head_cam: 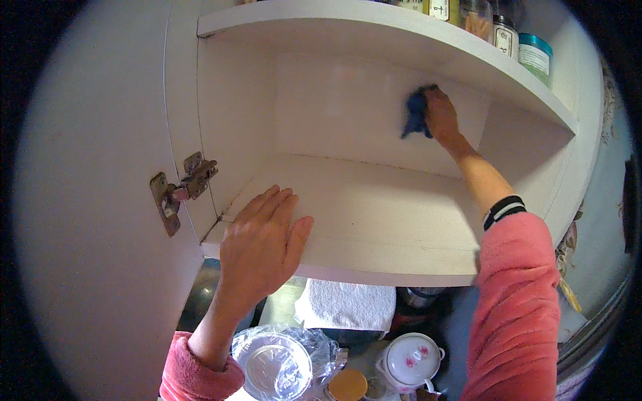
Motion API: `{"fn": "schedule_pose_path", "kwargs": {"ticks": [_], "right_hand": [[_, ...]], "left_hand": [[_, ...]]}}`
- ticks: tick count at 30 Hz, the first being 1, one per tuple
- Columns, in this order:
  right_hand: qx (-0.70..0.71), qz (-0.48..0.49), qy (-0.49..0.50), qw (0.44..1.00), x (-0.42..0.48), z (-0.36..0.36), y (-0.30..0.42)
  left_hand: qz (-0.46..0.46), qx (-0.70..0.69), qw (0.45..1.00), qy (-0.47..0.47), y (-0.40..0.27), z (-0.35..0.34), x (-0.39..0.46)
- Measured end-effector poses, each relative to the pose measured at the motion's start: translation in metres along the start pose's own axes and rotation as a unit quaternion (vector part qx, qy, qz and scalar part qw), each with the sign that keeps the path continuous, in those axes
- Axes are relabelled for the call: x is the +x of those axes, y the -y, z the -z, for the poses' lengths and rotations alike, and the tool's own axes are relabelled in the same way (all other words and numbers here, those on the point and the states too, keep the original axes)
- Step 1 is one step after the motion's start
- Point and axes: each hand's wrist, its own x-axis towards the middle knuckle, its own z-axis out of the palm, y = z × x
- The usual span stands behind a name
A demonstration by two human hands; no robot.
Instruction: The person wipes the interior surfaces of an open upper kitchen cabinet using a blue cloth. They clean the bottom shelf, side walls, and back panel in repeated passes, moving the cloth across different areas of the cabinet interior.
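Note:
A dark blue cloth (pixel 416 113) is gripped in my right hand (pixel 442 114), held at the back wall (pixel 341 105) of a white cupboard, towards its right side. My left hand (pixel 263 235) is over the front left of the cupboard's bottom board (pixel 361 215), its back towards me and the thumb apart from the fingers. Nothing shows in it, and whether it touches the board I cannot tell. The compartment around my hands has bare cream-white walls, with dark lines along some joints.
A cupboard door (pixel 100 200) with a rusty hinge (pixel 183 190) stands at the left. Jars (pixel 535 56) line the upper shelf (pixel 391 30). Below are a white towel (pixel 348 306), a lidded floral pot (pixel 412 361), plastic-wrapped containers (pixel 276 363) and an orange-lidded jar (pixel 347 385).

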Motion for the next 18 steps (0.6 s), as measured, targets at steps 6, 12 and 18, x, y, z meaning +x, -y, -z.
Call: {"fn": "schedule_pose_path", "kwargs": {"ticks": [6, 12, 18], "right_hand": [[0.087, 0.155, -0.012, 0.984, 0.048, -0.012, 0.123], [0.061, 0.256, 0.138, 0.955, 0.038, -0.002, 0.166], [0.153, 0.285, 0.245, 0.914, -0.002, -0.007, 0.174]], "left_hand": [[-0.012, -0.002, 1.000, -0.009, -0.004, 0.001, 0.001], [-0.022, 0.009, 1.000, -0.004, 0.003, 0.003, -0.004], [0.010, -0.001, 1.000, -0.001, 0.003, 0.001, -0.005]]}}
